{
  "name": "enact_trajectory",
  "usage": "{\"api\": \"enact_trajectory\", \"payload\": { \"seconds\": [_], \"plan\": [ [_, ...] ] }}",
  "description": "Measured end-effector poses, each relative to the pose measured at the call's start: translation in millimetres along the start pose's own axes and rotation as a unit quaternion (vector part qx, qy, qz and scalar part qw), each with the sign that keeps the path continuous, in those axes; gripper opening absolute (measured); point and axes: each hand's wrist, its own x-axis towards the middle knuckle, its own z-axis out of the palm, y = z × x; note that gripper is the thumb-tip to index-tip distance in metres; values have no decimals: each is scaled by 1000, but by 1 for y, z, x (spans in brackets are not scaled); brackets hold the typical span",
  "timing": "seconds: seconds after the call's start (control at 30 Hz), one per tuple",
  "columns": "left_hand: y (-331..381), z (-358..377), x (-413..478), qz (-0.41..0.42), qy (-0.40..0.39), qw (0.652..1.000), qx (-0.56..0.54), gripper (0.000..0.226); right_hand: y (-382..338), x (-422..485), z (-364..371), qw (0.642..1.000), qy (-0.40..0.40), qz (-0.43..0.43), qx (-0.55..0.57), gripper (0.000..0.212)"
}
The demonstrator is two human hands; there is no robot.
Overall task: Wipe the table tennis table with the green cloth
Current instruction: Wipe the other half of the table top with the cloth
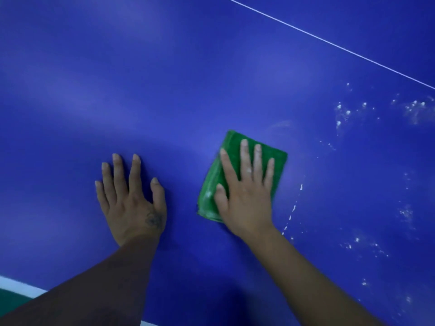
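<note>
One blue table [164, 78] fills the view, a thin white line [329, 42] crossing its far right. The left hand [131, 203] rests flat on it, fingers spread. Just right of it, the right hand [247, 196] presses the folded green cloth [208, 184] down with straight fingers. White droplets [341, 111] speckle the surface further right.

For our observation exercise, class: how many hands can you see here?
2. The left hand rests flat on the bare blue table; the right hand, beside it, presses flat on the green cloth. None seems hidden.
</note>
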Motion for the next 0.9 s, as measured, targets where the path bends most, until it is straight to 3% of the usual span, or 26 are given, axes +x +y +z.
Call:
{"api": "enact_trajectory", "payload": {
  "seconds": [0.13, 0.3, 0.47, 0.57, 0.73, 0.9],
  "plan": [
    [-1, 1, 0, 3, 3, 1000, 0, 66, -29, 50, 5, 998, 28, -42, 28, 78],
    [1, -2, -1, -6, -29, 1000, -1, 69, 30, 99, -6, 997, 45, -49, 50, 82],
    [1, -4, -1, -8, -22, 1000, -8, 68, 121, 136, -34, 995, 26, 98, 25, 79],
    [1, -5, -2, -6, -13, 1000, -7, 68, 139, 144, -39, 988, 13, 155, 24, 80],
    [1, -2, -2, -1, -15, 1000, 1, 67, 60, 129, -27, 973, 23, 230, 1, 80],
    [-3, 3, -1, 5, 8, 1000, 0, 65, -53, 61, -3, 991, 28, 128, 25, 78]
  ]
}}
